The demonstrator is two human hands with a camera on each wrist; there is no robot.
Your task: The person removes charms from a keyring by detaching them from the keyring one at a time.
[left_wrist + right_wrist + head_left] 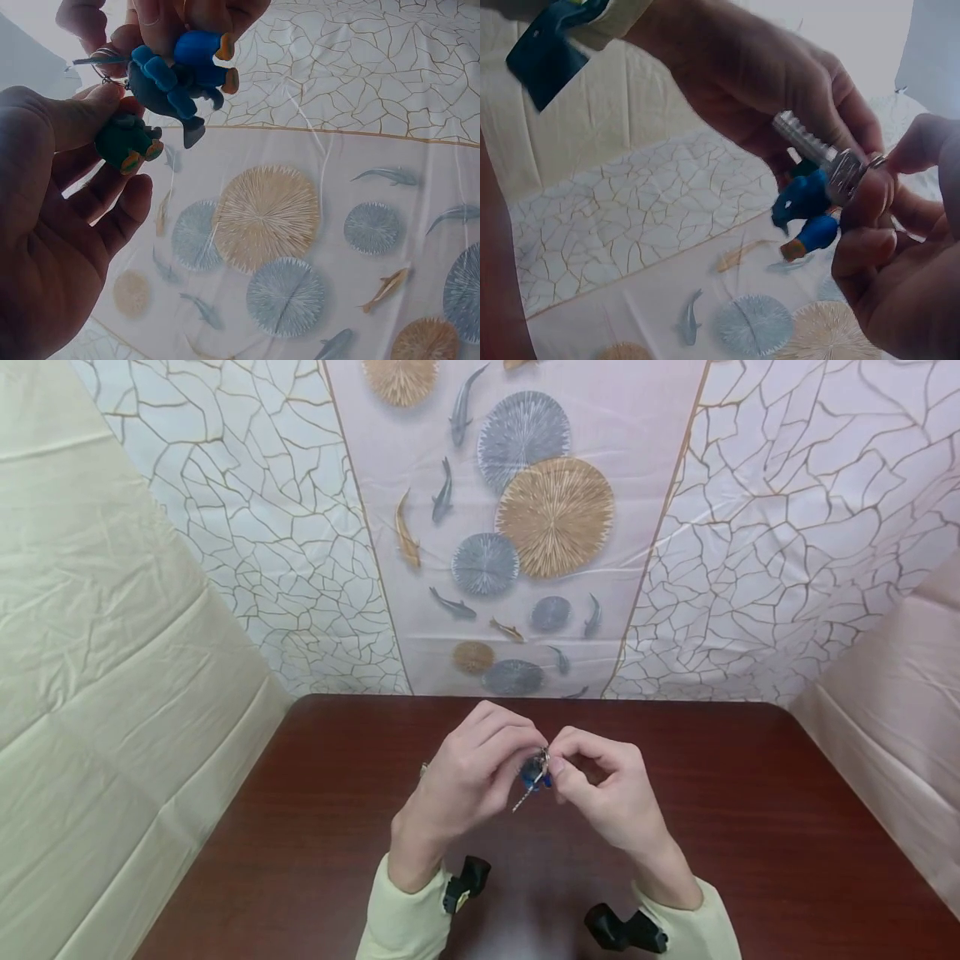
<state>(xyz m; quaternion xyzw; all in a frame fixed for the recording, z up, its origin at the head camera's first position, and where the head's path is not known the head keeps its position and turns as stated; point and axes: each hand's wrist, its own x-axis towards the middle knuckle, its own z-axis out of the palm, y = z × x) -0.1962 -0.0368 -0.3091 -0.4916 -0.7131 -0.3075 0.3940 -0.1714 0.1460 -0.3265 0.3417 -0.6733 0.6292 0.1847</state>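
Above the tabletop both hands meet at a metal key ring [111, 69]. The left hand [472, 768] pinches the ring between thumb and fingers. From the other side the right hand [611, 781] pinches the ring beside the head of a silver key [804, 139]. The key's toothed blade points away from the right fingers. A blue figurine charm [163, 84] with orange feet dangles under the hands. Close to the left fingers hangs a smaller green figurine charm [124, 146]. Fingers partly hide the ring in every view.
The dark reddish-brown table [300, 877] lies below the hands. Behind it hangs a patterned cloth [525, 635], with plain pale cloths at either side. Each wrist wears a black camera mount [467, 883] by a pale yellow sleeve [405, 914].
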